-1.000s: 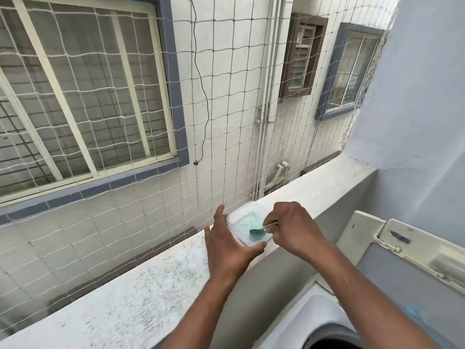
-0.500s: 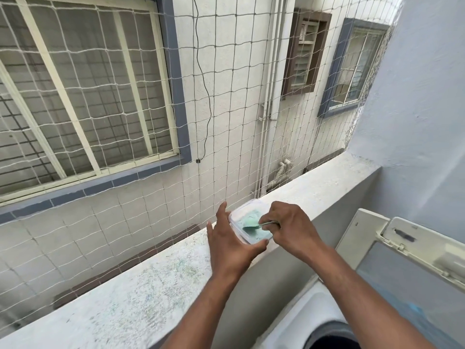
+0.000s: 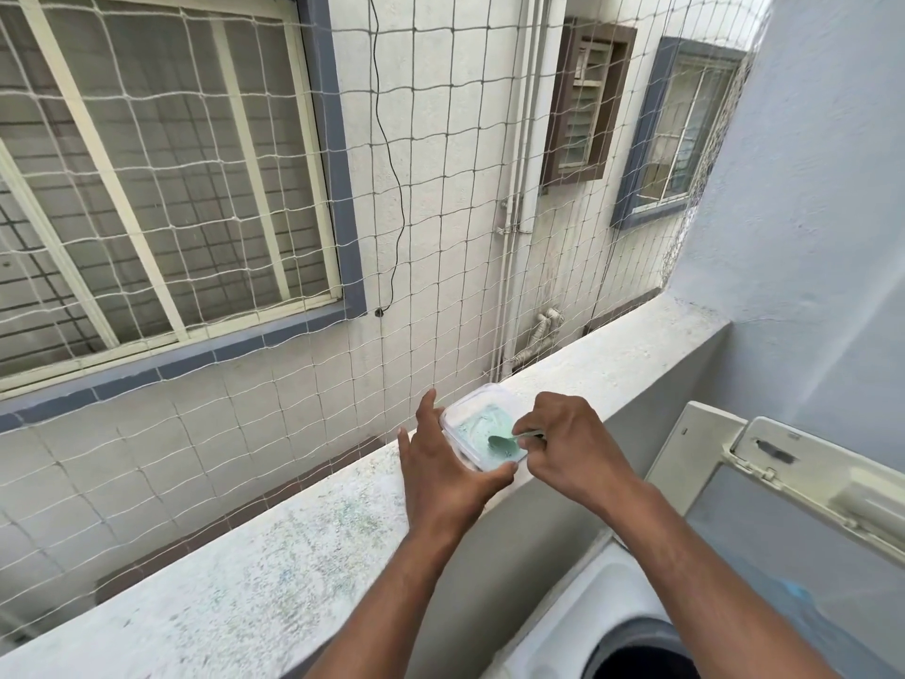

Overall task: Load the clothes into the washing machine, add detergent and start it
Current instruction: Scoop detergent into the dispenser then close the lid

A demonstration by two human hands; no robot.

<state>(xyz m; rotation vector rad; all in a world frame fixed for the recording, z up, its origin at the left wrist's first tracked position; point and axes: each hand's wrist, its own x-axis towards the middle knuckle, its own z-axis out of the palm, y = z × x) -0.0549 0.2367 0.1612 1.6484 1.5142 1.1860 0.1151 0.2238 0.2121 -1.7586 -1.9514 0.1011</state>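
A clear plastic detergent tub (image 3: 477, 414) with pale green powder sits on the balcony ledge (image 3: 274, 575). My left hand (image 3: 443, 475) grips the tub's near side, thumb on its front corner. My right hand (image 3: 570, 445) pinches a small spoon (image 3: 504, 441) whose green bowl lies in the powder. The top-loading washing machine (image 3: 563, 624) stands below at the lower right, its drum opening dark and its lid (image 3: 793, 497) raised against the wall. No clothes show.
A string safety net (image 3: 303, 227) spans the opening behind the ledge, close to the tub. The blue-grey wall (image 3: 813, 223) closes off the right side. The ledge runs bare to the left and right of the tub.
The spoon's bowl has shifted from the tub's middle toward its right, near side. Both hands stay at the tub. The view has shifted slightly.
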